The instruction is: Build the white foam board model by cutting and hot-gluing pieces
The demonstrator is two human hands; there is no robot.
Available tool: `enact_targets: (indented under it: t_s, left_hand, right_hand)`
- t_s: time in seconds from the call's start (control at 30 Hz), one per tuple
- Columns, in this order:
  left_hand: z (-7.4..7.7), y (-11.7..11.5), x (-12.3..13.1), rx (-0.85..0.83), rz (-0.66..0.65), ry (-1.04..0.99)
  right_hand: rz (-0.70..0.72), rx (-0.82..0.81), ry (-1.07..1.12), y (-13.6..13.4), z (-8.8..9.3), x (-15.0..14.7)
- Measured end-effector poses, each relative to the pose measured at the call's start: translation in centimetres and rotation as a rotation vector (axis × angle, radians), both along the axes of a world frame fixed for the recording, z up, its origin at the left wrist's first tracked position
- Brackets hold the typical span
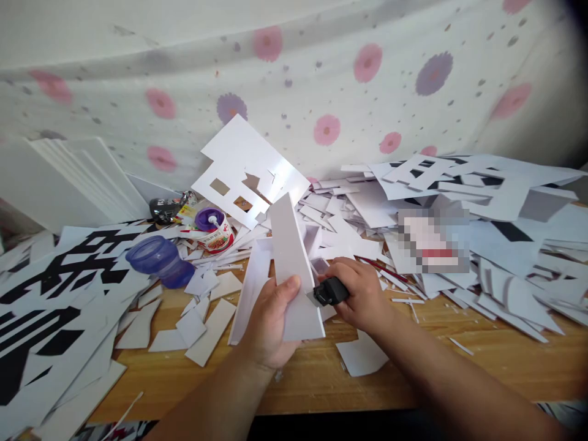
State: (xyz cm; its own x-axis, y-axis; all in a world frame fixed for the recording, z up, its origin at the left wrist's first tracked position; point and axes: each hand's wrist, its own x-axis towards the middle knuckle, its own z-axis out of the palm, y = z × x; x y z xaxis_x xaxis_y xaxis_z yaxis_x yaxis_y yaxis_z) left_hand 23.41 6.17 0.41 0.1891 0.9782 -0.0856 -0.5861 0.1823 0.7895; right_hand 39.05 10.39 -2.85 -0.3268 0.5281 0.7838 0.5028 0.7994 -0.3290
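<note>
My left hand point(271, 321) grips a folded white foam-board piece point(291, 257) from below, thumb on its front face, holding it upright over the wooden table point(413, 361). My right hand point(361, 294) is closed around a black utility knife point(331, 291), whose tip touches the right edge of that piece. Both hands meet at the table's centre, just above the front edge.
White offcuts point(202, 318) litter the table. A cut-out white sheet point(248, 168) leans at the back. A purple lid point(154, 254), a small jar point(214, 229) and a black packet point(168, 208) sit left of centre. Black-printed sheets point(50, 294) lie left, stacked sheets point(459, 177) right, floral cloth point(321, 73) behind.
</note>
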Motion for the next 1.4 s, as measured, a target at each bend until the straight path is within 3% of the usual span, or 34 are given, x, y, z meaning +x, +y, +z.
enact_targets:
  t_s: [0.23,0.63,1.13,1.4]
  left_hand:
    - [0.15,-0.45,-0.05,0.048,0.059,0.017]
    - [0.20,-0.37,-0.41,0.068,-0.039,0.032]
    - [0.21,-0.75,0.02,0.046,0.014,0.019]
    - [0.29,-0.98,-0.01,0.056,-0.027,0.029]
  right_hand:
    - [-0.027,0.022,0.008,0.32,-0.43,0.09]
    - [-0.008,0.059,0.027,0.01,-0.31,-0.50]
    - [-0.048,0.041,0.086,0.38,-0.60,-0.70]
    - [-0.047,-0.067,0.146,0.41,-0.67,-0.84]
